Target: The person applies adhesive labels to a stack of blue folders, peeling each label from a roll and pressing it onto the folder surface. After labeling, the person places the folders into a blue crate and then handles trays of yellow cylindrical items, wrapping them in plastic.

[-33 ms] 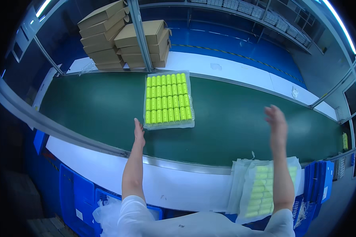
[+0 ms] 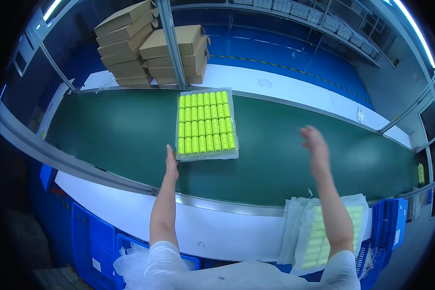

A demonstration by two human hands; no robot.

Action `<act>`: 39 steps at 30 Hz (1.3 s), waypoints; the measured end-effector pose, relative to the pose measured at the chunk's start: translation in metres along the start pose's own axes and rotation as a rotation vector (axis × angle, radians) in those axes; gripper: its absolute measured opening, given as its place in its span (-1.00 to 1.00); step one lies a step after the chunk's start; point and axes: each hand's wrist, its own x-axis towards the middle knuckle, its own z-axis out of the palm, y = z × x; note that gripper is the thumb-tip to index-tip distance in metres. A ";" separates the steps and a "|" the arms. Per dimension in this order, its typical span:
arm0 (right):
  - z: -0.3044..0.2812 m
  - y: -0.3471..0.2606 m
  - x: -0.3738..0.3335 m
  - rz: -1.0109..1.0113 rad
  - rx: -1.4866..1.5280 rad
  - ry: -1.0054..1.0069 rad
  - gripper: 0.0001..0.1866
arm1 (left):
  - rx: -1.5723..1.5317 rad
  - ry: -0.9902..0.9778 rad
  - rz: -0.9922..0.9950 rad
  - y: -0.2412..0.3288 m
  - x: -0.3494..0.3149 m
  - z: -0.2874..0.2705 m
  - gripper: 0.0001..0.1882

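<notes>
A clear plastic tray (image 2: pixel 208 157) lies on the green conveyor belt, left of the middle. It holds rows of bright yellow-green cylinders (image 2: pixel 206 116) that look like batteries. My left hand (image 2: pixel 171 163) is at the tray's near left corner, fingers stretched upward along its edge; whether it grips the rim is hard to see, but nothing shows inside the hand. To the right of the tray, my right hand (image 2: pixel 315 149) hangs over the belt, empty, its fingers apart and slightly bent. Below my right forearm, a second batch of yellow-green cylinders (image 2: pixel 315 250) lies under a pale translucent cover.
Brown cardboard boxes (image 2: pixel 174 53) are stacked behind the belt beside a metal post (image 2: pixel 171 43). A white ledge (image 2: pixel 217 229) runs along the near side. Blue bins (image 2: pixel 93 237) stand at the lower left, with blue trays (image 2: pixel 390 220) at the right. Pale plastic bags (image 2: pixel 133 263) lie near my left arm.
My right hand has moved left over the belt, closer to the tray. My left hand and the tray have barely shifted.
</notes>
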 end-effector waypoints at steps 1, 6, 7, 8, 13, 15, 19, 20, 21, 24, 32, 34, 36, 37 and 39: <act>0.075 0.041 0.036 0.150 0.018 -0.185 -0.37 | -0.061 -0.117 -0.042 0.000 0.005 0.009 0.01; 0.244 0.140 0.052 0.531 0.107 -0.309 -0.31 | -0.144 -0.175 0.008 -0.009 0.007 0.007 -0.08; 0.255 0.151 0.056 0.545 0.090 -0.342 -0.28 | -0.108 -0.109 0.022 -0.008 0.003 0.010 -0.08; 0.257 0.167 0.056 0.570 0.071 -0.366 -0.24 | -0.087 -0.064 0.005 -0.005 -0.008 0.013 -0.09; 0.213 0.180 0.046 0.699 0.023 -0.461 -0.20 | -0.027 -0.065 -0.055 0.007 -0.090 0.033 -0.13; 0.192 0.178 0.002 0.696 -0.012 -0.468 -0.20 | -0.024 -0.060 -0.051 -0.016 -0.129 0.020 -0.17; 0.162 0.187 -0.126 0.664 -0.090 -0.358 -0.17 | -0.050 -0.079 -0.047 -0.065 -0.204 -0.039 -0.25; 0.170 0.157 -0.164 0.687 -0.073 -0.307 -0.19 | -0.045 -0.080 -0.051 -0.076 -0.220 -0.060 -0.27; 0.168 0.166 -0.198 0.683 -0.032 -0.288 -0.20 | -0.029 -0.089 -0.054 -0.085 -0.234 -0.078 -0.29; 0.165 0.172 -0.274 0.681 -0.112 -0.330 -0.19 | 0.020 -0.094 -0.040 -0.105 -0.263 -0.129 -0.36; 0.149 0.124 -0.385 0.672 -0.258 -0.805 -0.05 | -0.219 0.324 0.009 -0.125 -0.317 -0.222 -0.08; 0.152 0.125 -0.405 0.635 -0.126 -0.889 -0.08 | -0.121 0.605 0.020 -0.124 -0.339 -0.193 0.04; 0.158 0.130 -0.427 0.600 -0.023 -0.999 -0.11 | -0.131 0.616 0.029 -0.135 -0.369 -0.183 0.02; 0.161 0.135 -0.435 0.586 0.015 -1.044 -0.12 | -0.077 0.604 -0.016 -0.142 -0.377 -0.173 -0.03; 0.160 0.141 -0.448 0.496 -0.076 -0.980 -0.30 | 0.049 0.436 -0.012 -0.151 -0.391 -0.149 -0.19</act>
